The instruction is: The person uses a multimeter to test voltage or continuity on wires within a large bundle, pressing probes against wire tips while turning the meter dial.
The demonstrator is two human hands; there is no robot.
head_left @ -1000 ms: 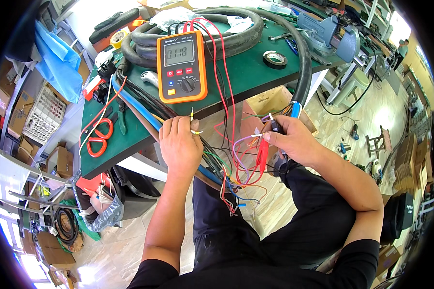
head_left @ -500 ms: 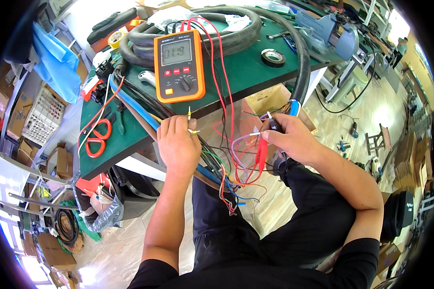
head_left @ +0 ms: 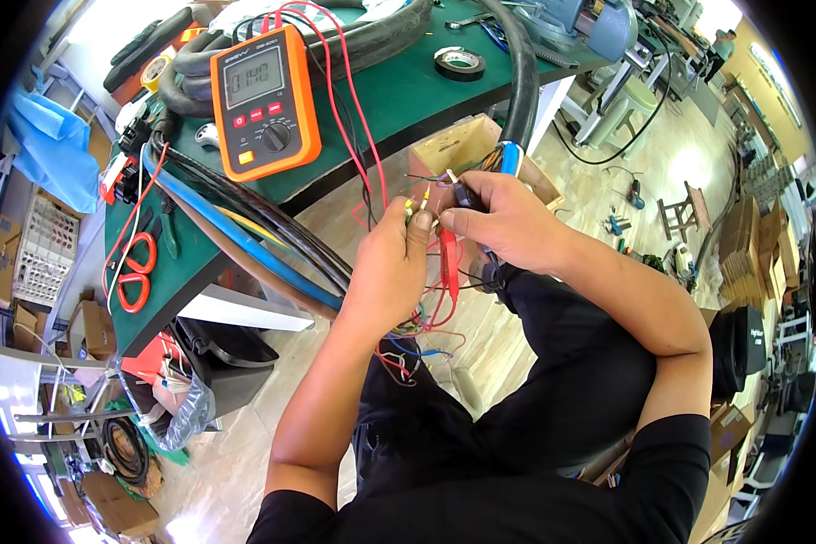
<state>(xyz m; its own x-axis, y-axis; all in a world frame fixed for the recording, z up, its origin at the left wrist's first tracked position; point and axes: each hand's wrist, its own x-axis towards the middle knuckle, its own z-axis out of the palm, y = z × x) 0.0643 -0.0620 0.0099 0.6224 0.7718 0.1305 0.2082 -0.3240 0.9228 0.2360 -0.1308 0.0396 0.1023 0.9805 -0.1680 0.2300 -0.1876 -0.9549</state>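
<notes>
My left hand (head_left: 390, 263) pinches thin wires with yellow and white ferrule tips (head_left: 411, 210). Close beside it, my right hand (head_left: 503, 222) grips a black clip (head_left: 462, 195) and wire ends, its thumb near my left thumb. A red test clip (head_left: 449, 258) hangs below the right hand, with a tangle of coloured wires (head_left: 417, 331). On the green table (head_left: 381, 154), an orange handheld meter (head_left: 266, 102) has red and black leads running down toward my hands. Thick black, blue and brown cables (head_left: 236, 227) cross the table's front edge.
Orange-handled scissors (head_left: 136, 272), black tape (head_left: 460, 63), a coiled black hose (head_left: 372, 63) and a grey vise (head_left: 607, 32) rest on the table. Below are a wooden box (head_left: 462, 136) and a lined bin (head_left: 186, 417). A person (head_left: 719, 54) stands far back at right.
My left hand has moved right and up to meet my right hand, which has shifted slightly left and up. The view has shifted, so the meter and table sit further left and higher.
</notes>
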